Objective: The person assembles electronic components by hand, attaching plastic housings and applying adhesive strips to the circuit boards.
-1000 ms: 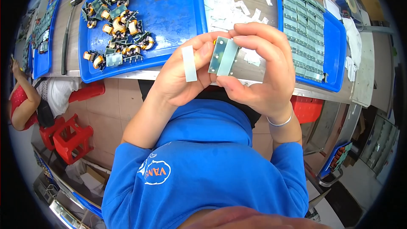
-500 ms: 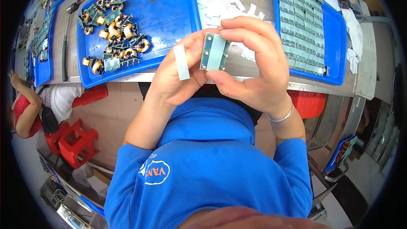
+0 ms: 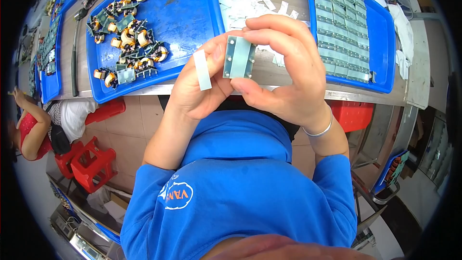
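A small dark green circuit board (image 3: 229, 67) with solder points along its edges is held up in front of me, a pale strip (image 3: 240, 58) lying lengthwise over its middle. My left hand (image 3: 199, 86) grips the board's left side, its fingers partly hidden behind it. Against that hand, beside the thumb, lies a second loose white strip (image 3: 202, 70). My right hand (image 3: 288, 62) curves around the board's right side. Its fingertips are at the top edge and its thumb at the bottom edge, closing on the board.
A blue tray (image 3: 185, 17) at left holds several boards with yellow-ringed coils (image 3: 127, 38). At right, another blue tray (image 3: 382, 33) carries rows of strip-covered boards (image 3: 339, 29). Loose white strips (image 3: 240, 7) lie between them. A person (image 3: 36, 123) sits far left near red stools (image 3: 91, 163).
Both hands and the board have shifted very slightly left in the picture. Their hold looks the same, and the loose strip stays against my left hand.
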Motion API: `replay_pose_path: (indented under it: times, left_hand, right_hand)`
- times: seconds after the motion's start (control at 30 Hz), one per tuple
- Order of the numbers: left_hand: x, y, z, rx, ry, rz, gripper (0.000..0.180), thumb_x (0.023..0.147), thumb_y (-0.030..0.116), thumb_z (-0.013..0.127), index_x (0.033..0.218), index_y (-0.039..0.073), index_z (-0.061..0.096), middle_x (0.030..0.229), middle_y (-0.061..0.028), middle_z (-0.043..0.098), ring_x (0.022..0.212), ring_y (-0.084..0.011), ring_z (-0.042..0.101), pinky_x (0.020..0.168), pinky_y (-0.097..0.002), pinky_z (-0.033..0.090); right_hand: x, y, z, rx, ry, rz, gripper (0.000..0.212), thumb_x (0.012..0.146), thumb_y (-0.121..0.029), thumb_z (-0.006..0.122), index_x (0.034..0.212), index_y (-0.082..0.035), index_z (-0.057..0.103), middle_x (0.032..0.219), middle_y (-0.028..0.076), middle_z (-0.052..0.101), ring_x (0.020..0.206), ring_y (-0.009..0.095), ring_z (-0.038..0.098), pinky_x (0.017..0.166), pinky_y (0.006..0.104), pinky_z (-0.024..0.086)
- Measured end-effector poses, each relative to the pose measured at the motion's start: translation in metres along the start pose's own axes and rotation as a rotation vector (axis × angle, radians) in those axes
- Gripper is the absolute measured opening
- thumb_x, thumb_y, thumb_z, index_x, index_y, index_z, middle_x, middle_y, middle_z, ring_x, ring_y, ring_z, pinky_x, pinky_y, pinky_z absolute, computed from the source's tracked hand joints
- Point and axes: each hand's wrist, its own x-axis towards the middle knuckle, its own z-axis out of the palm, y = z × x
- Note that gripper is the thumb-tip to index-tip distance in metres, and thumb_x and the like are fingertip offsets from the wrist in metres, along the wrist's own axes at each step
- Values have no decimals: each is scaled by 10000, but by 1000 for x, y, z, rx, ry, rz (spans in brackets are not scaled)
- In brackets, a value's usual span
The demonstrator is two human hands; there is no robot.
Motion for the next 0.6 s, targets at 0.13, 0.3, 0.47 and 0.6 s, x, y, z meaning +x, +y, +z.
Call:
replay_pose_path:
  times: [0.13,0.3,0.47,0.6]
  left_hand:
    - [-1,-1,-5,-25,-24,5,467,892,322,493,1230,11,405,1062,-86,530,949,-169,560,742,-332,519]
    - [-3,4,-3,57,57,-18,487,886,306,509,1248,3,391,1039,-79,535,910,-163,566,704,-317,521]
    - [-6,7,-10,159,67,-64,454,890,295,503,1225,0,417,965,-64,549,780,-155,576,626,-286,508]
    - [-3,10,-7,139,99,-22,395,897,275,494,1189,13,447,945,-74,560,766,-153,579,611,-282,506]
  right_hand:
    - [-2,1,1,1,-13,13,501,568,-92,760,1022,-23,559,1065,144,554,966,268,543,797,332,459]
    - [-3,-1,1,25,-36,48,502,569,-91,759,1023,-16,559,1078,151,547,975,271,542,808,331,459]
    - [-5,-2,3,45,-64,87,496,577,-101,762,1021,-6,562,1095,158,540,985,274,542,817,330,459]
    - [-5,0,4,-95,-44,29,490,599,-108,744,1042,-14,559,1099,158,533,952,279,551,778,335,464]
